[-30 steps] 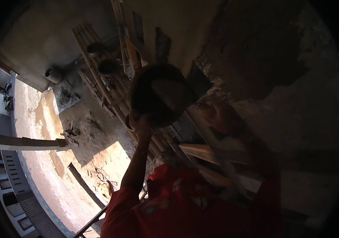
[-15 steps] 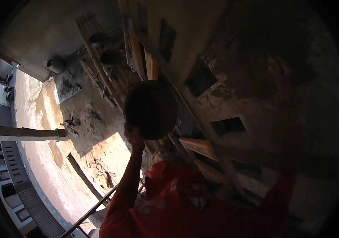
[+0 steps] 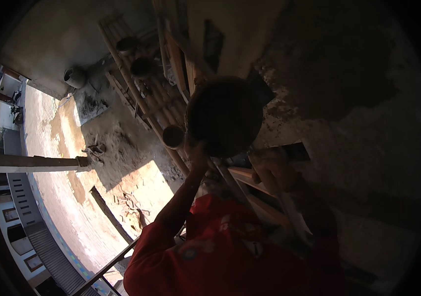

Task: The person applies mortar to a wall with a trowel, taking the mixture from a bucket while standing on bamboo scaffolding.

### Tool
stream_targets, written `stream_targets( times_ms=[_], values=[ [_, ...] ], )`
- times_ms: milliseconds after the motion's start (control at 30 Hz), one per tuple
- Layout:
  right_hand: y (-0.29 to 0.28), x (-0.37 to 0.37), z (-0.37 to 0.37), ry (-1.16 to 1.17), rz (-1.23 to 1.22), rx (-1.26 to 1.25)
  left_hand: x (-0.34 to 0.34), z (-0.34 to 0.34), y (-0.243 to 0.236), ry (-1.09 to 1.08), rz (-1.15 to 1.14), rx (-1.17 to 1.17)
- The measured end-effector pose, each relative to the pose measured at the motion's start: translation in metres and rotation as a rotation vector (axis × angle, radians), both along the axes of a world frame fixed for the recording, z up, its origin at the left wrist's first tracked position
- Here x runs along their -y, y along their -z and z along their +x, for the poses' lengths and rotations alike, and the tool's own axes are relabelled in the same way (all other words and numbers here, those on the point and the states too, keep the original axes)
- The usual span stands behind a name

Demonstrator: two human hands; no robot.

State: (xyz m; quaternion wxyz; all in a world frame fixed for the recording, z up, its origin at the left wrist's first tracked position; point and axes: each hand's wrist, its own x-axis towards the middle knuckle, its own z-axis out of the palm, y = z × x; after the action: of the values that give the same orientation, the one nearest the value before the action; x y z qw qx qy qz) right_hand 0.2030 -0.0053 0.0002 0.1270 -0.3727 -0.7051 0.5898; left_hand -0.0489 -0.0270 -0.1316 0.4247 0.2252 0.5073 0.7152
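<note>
My left hand [image 3: 196, 154] grips the near-left rim of a dark round basin [image 3: 225, 116], which is raised in front of my chest. The inside of the basin is too dark to show its contents. Below and right of it, my right hand [image 3: 279, 173] is in deep shadow, apart from the basin, with its fingers curled. Whatever it may hold cannot be made out. On the right stands a rough wall [image 3: 319, 143] with a large darker patch [image 3: 333, 74] on its surface.
Bamboo poles [image 3: 158, 103] form a platform that bears several dark buckets, one of them a small bucket [image 3: 173, 136] near my left hand. Wooden frame pieces [image 3: 250, 175] lean along the wall. Lower left lies sunlit ground with debris [image 3: 129, 202]; a pale bucket [image 3: 75, 77] stands farther off.
My right hand has come down and left from the upper part of the wall to beside the basin. The basin has shifted right and slightly up, uncovering the small bucket.
</note>
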Motion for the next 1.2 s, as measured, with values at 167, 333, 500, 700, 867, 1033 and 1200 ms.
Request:
stream_targets(
  times_ms=[167,333,500,700,867,1033,1200],
  values=[
    [0.029,-0.012,-0.050,0.315,-0.609,-0.471,-0.008,0.022,-0.035,0.032,0.020,-0.001],
    [0.040,-0.043,-0.086,0.678,-0.819,-0.698,-0.010,0.032,-0.041,0.034,0.026,-0.059],
    [0.012,-0.046,-0.108,0.606,-0.208,-0.034,-0.016,0.019,-0.054,0.087,0.080,-0.369],
    [-0.004,-0.051,-0.051,-0.157,0.639,0.664,-0.033,-0.003,-0.114,0.241,-0.096,-0.327],
    [-0.104,-0.049,0.005,-0.216,0.800,0.952,-0.040,0.008,-0.106,0.244,-0.052,-0.362],
    [-0.122,-0.038,0.009,-0.054,0.957,1.031,-0.034,0.011,-0.093,0.154,-0.047,-0.329],
    [-0.118,-0.025,0.006,-0.066,0.641,1.163,-0.043,0.035,-0.106,0.180,0.026,-0.430]
  ],
)
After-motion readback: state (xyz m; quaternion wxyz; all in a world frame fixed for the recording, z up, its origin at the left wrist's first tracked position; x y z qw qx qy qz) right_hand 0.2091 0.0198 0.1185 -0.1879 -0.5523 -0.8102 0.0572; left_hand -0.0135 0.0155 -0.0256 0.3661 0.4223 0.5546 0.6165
